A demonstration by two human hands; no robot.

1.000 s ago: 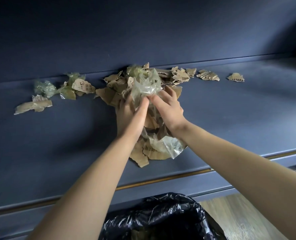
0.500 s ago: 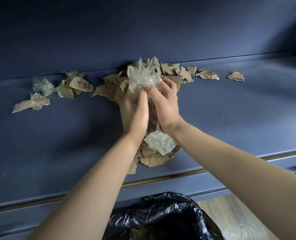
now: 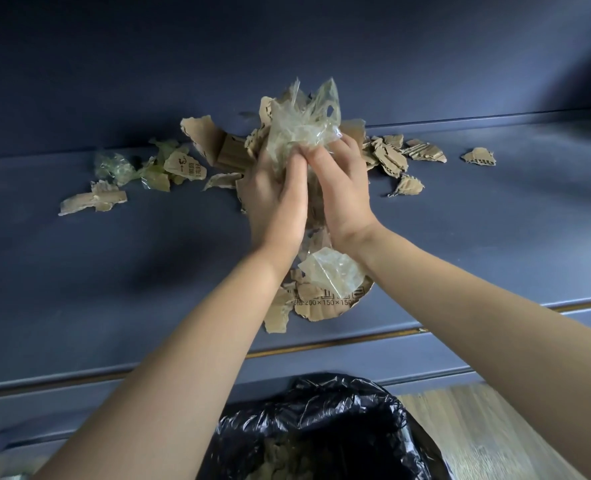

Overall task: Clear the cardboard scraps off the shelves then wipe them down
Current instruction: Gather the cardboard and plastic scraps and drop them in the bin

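My left hand [image 3: 276,199] and my right hand [image 3: 342,188] press together around a bundle of torn cardboard and crumpled clear plastic [image 3: 302,126], lifted above the dark blue shelf [image 3: 148,271]. Plastic sticks out above my fingers. A printed cardboard piece [image 3: 325,299] and more plastic hang below my wrists. Loose cardboard scraps lie on the shelf to the left [image 3: 93,200] and to the right [image 3: 479,156], with greenish plastic bits [image 3: 114,166] at the left.
A bin lined with a black plastic bag [image 3: 321,427] stands open below the shelf's front edge, under my arms. Wooden floor [image 3: 494,427] shows at the lower right. The shelf's back wall [image 3: 287,46] rises close behind the scraps.
Both hands have gathered the scraps tighter and lifted the bundle off the shelf; the plastic now sticks up higher, and a few scraps have dropped out at the right.
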